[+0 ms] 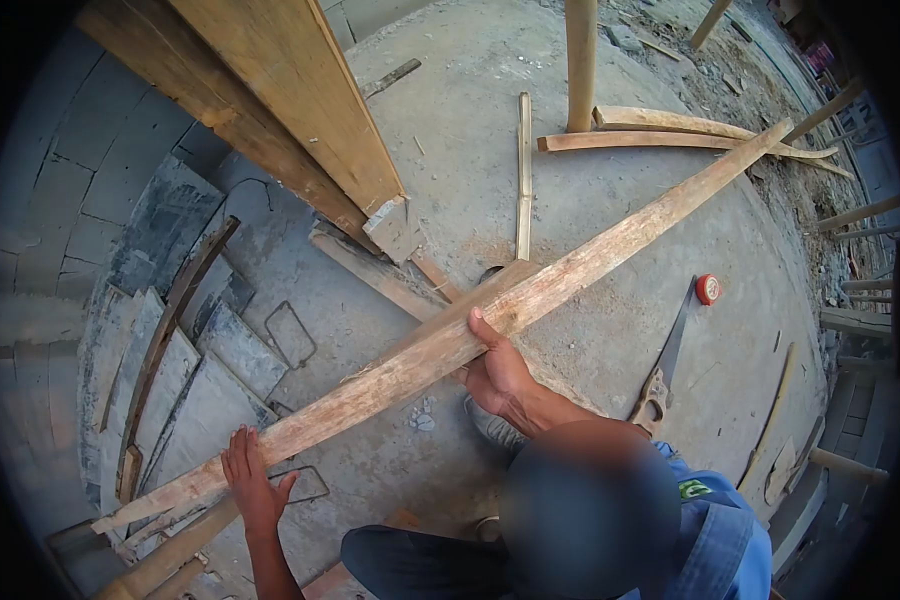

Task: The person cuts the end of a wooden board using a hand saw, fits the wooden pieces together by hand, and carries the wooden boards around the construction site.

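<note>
A long wooden plank point(390, 375) runs diagonally across the head view, from the lower left to the upper right. My right hand point(500, 375) grips it near the middle, thumb on the top face and fingers partly hidden at its lower edge. My left hand point(255, 480) lies against the plank towards its lower-left end, fingers stretched out and thumb apart. Under the plank's middle there is another piece of timber point(485, 290). On the concrete to the right lie a handsaw point(670, 350) and a red tape measure point(708, 289).
Thick wooden boards point(290, 90) stand at the upper left. Stacked grey panels point(160, 370) and a curved timber strip point(175, 330) lie by the block wall point(100, 150). Bent wire frames point(290, 335) rest on the floor. Curved timbers point(650, 140) lie near an upright post point(581, 65).
</note>
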Demonstrator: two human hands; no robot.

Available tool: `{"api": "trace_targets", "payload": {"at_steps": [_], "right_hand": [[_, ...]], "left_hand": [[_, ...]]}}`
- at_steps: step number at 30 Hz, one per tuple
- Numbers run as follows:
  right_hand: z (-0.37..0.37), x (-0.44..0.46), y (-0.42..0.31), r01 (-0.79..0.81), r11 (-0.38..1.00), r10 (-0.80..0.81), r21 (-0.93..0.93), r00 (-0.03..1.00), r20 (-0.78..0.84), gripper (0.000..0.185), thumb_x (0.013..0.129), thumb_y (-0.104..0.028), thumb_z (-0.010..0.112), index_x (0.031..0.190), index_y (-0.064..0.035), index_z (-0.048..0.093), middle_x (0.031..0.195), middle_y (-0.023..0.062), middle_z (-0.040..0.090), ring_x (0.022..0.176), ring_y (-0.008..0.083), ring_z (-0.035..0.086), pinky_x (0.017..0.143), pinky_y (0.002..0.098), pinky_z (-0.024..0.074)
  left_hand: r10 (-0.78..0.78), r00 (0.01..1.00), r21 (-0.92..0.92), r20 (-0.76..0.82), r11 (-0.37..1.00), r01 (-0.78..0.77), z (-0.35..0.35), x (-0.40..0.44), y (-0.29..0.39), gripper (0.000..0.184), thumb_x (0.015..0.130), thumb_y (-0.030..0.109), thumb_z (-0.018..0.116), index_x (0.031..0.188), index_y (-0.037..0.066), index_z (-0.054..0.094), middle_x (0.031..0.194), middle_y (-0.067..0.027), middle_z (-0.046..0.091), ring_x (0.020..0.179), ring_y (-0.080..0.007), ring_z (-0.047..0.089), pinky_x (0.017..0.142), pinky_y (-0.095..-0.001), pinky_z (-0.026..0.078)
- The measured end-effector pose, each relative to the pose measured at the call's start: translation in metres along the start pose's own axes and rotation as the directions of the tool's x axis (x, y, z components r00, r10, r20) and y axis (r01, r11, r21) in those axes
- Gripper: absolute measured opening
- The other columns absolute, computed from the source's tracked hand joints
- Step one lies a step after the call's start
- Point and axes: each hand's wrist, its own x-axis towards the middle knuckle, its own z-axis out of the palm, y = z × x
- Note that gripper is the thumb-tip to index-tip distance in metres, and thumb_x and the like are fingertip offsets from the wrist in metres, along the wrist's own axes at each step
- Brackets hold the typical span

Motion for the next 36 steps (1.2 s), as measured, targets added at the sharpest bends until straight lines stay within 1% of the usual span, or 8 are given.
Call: {"api": "trace_targets", "payload": {"at_steps": [9, 12, 14, 19, 25, 30, 32, 36], "right_hand": [[0.012, 0.034, 0.002, -0.089, 0.974, 0.115, -0.209, 0.987, 0.113, 0.054, 0.104, -0.037, 0.061, 0.145, -0.0058, 0.044, 0.140, 0.0137, 0.056, 0.130, 0.0265, 0.055, 0.112, 0.0477, 0.0417], [0.004, 0.020, -0.028, -0.135, 0.767, 0.197, -0.628, 0.980, 0.030, 0.051, 0.101, -0.038, 0.065, 0.134, -0.0001, 0.055, 0.127, 0.0146, 0.065, 0.114, 0.0237, 0.065, 0.102, 0.0412, 0.0506], [-0.019, 0.013, -0.044, 0.145, 0.528, 0.103, -0.837, 0.967, 0.232, 0.047, 0.100, -0.034, 0.068, 0.129, 0.0024, 0.059, 0.117, 0.0116, 0.068, 0.105, 0.0196, 0.067, 0.095, 0.0356, 0.0529], [-0.067, 0.014, -0.076, 0.294, 0.192, -0.166, -0.936, 0.950, 0.264, 0.041, 0.098, -0.028, 0.071, 0.121, 0.0048, 0.064, 0.102, 0.0145, 0.075, 0.099, 0.0207, 0.071, 0.088, 0.0341, 0.0554], [-0.058, 0.040, -0.118, 0.488, -0.216, -0.412, -0.845, 0.739, 0.532, 0.038, 0.100, -0.026, 0.069, 0.121, 0.0048, 0.064, 0.103, 0.0194, 0.074, 0.096, 0.0270, 0.073, 0.085, 0.0382, 0.0567], [-0.017, 0.085, -0.126, 0.547, -0.627, -0.105, -0.554, 0.645, 0.757, 0.036, 0.091, -0.014, 0.071, 0.123, 0.0013, 0.063, 0.117, 0.0205, 0.066, 0.114, 0.0405, 0.061, 0.100, 0.0462, 0.0481], [-0.002, 0.108, -0.115, 0.595, -0.713, 0.069, -0.373, 0.588, 0.806, 0.057, 0.076, -0.011, 0.082, 0.128, -0.0014, 0.060, 0.128, 0.0208, 0.059, 0.123, 0.0414, 0.054, 0.102, 0.0478, 0.0462], [0.055, 0.144, -0.087, 0.483, -0.815, 0.232, -0.322, 0.780, 0.581, 0.089, 0.059, -0.017, 0.094, 0.137, -0.0030, 0.054, 0.139, 0.0225, 0.052, 0.127, 0.0417, 0.053, 0.103, 0.0470, 0.0467]], "left_hand": [[-0.128, 0.990, -0.121, -0.058, 0.985, 0.120, 0.047, 0.034, -0.017, 0.074, 0.066, 0.029, 0.091, 0.128, 0.005, 0.057, 0.128, -0.0121, 0.059, 0.126, -0.0344, 0.052, 0.120, -0.0527, 0.028], [-0.141, 0.990, -0.172, -0.030, 0.976, 0.134, 0.068, 0.056, -0.024, 0.075, 0.065, 0.030, 0.092, 0.127, 0.005, 0.058, 0.128, -0.0127, 0.060, 0.125, -0.0348, 0.053, 0.118, -0.0492, 0.034], [-0.246, 0.969, -0.331, 0.028, 0.912, 0.241, 0.082, 0.076, -0.022, 0.075, 0.065, 0.032, 0.092, 0.127, 0.006, 0.059, 0.130, -0.0129, 0.059, 0.124, -0.0352, 0.054, 0.116, -0.0472, 0.037], [-0.039, 0.999, -0.369, -0.024, 0.929, 0.027, 0.079, 0.101, 0.018, 0.082, 0.069, 0.034, 0.092, 0.137, 0.004, 0.057, 0.146, -0.0185, 0.052, 0.136, -0.0376, 0.050, 0.113, -0.0448, 0.042], [-0.166, 0.985, -0.397, -0.034, 0.907, 0.140, 0.136, 0.083, 0.039, 0.079, 0.085, 0.049, 0.081, 0.143, 0.004, 0.054, 0.157, -0.0189, 0.039, 0.146, -0.0365, 0.039, 0.116, -0.0471, 0.038], [-0.318, 0.924, -0.660, -0.211, 0.744, 0.105, 0.153, 0.063, 0.054, 0.070, 0.088, 0.046, 0.079, 0.137, 0.001, 0.057, 0.154, -0.0200, 0.041, 0.145, -0.0382, 0.039, 0.116, -0.0499, 0.037], [-0.410, 0.875, -0.621, -0.256, 0.764, 0.177, 0.147, 0.050, 0.065, 0.067, 0.089, 0.044, 0.079, 0.136, 0.001, 0.057, 0.152, -0.0217, 0.042, 0.144, -0.0385, 0.040, 0.115, -0.0494, 0.038], [-0.557, 0.771, -0.548, -0.310, 0.767, 0.334, 0.158, 0.029, 0.071, 0.065, 0.091, 0.042, 0.077, 0.137, 0.001, 0.056, 0.150, -0.0218, 0.043, 0.142, -0.0399, 0.041, 0.115, -0.0475, 0.039]]}}
